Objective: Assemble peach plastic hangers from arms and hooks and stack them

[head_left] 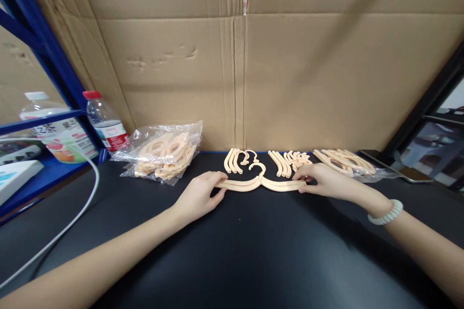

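Observation:
A cream-coloured plastic clothes hanger (pixel 243 185) lies across the black table, its hook pointing away from me. My left hand (pixel 201 194) is closed on the tip of its left arm, thumb on the near side. At the other end, my right hand (pixel 322 181) pinches the tip of the right arm. Behind the hanger sit several loose hanger arms (pixel 232 160) on the left, with a couple of loose hooks (pixel 254 157) beside them. More hanger arms (pixel 280 163) and a cluster of small hooks (pixel 297 158) lie near my right hand.
A clear bag of hanger parts (pixel 163 152) stands at the back left, another bag (pixel 344 161) at the back right beside a phone (pixel 413 173). A red-capped bottle (pixel 105 120) and a white cable (pixel 94 183) are left. Cardboard (pixel 174 77) walls the back.

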`<action>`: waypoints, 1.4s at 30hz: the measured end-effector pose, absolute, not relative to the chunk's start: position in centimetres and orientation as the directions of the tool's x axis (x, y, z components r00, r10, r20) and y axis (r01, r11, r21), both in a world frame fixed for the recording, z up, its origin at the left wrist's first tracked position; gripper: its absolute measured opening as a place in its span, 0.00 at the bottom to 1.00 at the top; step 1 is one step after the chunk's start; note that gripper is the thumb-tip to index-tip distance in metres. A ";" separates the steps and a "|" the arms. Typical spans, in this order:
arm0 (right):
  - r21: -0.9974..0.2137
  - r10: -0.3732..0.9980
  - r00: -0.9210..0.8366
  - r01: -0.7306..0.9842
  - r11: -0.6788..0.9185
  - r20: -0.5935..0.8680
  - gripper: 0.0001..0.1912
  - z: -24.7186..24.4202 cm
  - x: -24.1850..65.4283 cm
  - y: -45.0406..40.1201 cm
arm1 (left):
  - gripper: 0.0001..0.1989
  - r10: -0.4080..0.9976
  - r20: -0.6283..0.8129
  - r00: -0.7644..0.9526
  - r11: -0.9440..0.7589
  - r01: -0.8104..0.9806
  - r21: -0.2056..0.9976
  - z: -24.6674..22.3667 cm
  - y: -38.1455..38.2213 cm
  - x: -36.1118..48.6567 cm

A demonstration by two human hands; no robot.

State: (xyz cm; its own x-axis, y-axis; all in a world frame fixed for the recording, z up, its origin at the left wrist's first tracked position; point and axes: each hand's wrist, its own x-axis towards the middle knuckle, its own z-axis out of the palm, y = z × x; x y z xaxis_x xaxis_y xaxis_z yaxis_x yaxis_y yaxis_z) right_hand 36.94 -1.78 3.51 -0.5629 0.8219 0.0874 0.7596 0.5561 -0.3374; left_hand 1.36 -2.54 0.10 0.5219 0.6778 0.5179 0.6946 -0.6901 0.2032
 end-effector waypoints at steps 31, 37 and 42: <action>-0.260 0.799 -0.585 0.757 0.600 0.139 0.06 4.2 37.5 -2.1 | 0.07 0.685 0.467 0.559 -0.682 0.717 0.142 0.1 -2.3 1.3; -0.281 0.781 -0.606 0.732 0.621 0.148 0.06 4.2 37.1 -2.2 | 0.07 0.678 0.493 0.545 -0.673 0.729 0.120 0.2 -2.4 1.3; -0.279 0.791 -0.592 0.742 0.609 0.152 0.06 4.0 37.0 -2.2 | 0.07 0.659 0.516 0.548 -0.677 0.731 0.088 0.3 -2.2 1.3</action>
State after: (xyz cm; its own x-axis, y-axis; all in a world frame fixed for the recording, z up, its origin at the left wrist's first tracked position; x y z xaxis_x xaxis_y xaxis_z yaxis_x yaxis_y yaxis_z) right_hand 37.00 -2.19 4.02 -0.5920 0.7914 0.1522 0.7423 0.6090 -0.2794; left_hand 1.33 -2.23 0.28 0.5476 0.6588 0.5159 0.7311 -0.6766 0.0880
